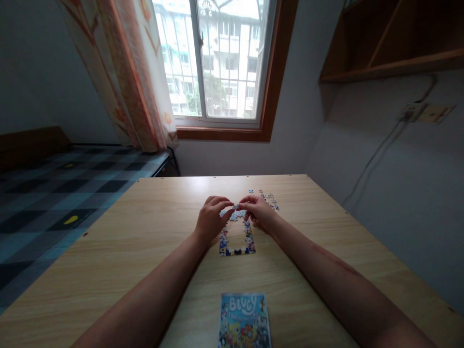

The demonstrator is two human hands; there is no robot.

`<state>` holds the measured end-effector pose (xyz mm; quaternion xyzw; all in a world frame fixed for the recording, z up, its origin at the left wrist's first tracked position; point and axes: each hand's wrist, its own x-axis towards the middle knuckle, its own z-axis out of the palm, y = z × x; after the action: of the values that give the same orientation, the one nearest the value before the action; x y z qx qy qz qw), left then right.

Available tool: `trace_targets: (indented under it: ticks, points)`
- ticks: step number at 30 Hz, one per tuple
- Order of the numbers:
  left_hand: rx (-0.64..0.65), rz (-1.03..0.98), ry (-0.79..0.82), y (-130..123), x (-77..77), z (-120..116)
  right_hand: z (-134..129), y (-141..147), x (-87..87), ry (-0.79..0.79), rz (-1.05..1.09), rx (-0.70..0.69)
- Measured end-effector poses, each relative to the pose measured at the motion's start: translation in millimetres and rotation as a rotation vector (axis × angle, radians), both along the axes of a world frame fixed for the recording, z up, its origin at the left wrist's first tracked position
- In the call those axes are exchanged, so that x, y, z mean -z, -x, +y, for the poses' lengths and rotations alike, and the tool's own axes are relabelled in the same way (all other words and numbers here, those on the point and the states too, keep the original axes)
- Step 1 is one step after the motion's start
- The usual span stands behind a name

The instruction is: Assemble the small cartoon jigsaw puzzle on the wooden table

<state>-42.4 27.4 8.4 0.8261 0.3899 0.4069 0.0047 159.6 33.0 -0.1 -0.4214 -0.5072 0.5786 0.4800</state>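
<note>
Small-piece handling at a wooden counter (163, 212), viewed from the head. The right hand (259, 209) pinches a small puzzle piece (235, 207) between thumb and index finger, its other fingers curled beneath. The left hand (211, 218) meets it from the opposite side, thumb and index finger brought near each other at the piece; whether they also grip it cannot be told. The step in hand is judged to be the holding or turning of this single piece, which calls for light, steady fingertip pressure from both sides.

The piece lies at the fingertips, between the two hands and over the far end of a partly joined puzzle (237, 252). This forms an upright rectangular outline, pale blue at the far end and multicoloured along its sides, with the wood grain visible within. Loose pieces (251, 192) lie beyond and to the right of the right hand's fingers. Nearer the viewer, well apart from both hands, lies a printed "Bluey" picture sheet or box (244, 321).
</note>
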Motion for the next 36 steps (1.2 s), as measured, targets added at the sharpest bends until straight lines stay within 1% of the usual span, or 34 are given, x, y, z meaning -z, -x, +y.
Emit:
trace_targets:
  ticks: [10,16,20,25,31,36]
  points:
    - [0.020,0.011,0.021,-0.9,-0.9,-3.2,-1.5,-2.0,-1.1,-0.060,-0.033,-0.017]
    - [0.026,-0.006,-0.036,-1.1,1.9,-1.9,-1.1,-1.3,-2.8,-0.038,-0.016,-0.060]
    - [0.038,-0.026,-0.104,-0.8,5.2,0.1,-0.9,-2.0,-1.8,-0.010,0.007,-0.052]
    - [0.004,-0.061,-0.146,-0.4,5.5,-0.4,-3.6,-2.7,-1.6,-0.011,0.037,-0.050]
    - [0.003,-0.061,-0.155,-0.7,3.5,-1.6,-7.1,2.4,-2.5,-0.047,-0.012,-0.090]
    - [0.033,-0.024,-0.158,-2.8,2.2,-3.5,-7.5,4.2,-1.3,-0.024,-0.004,-0.057]
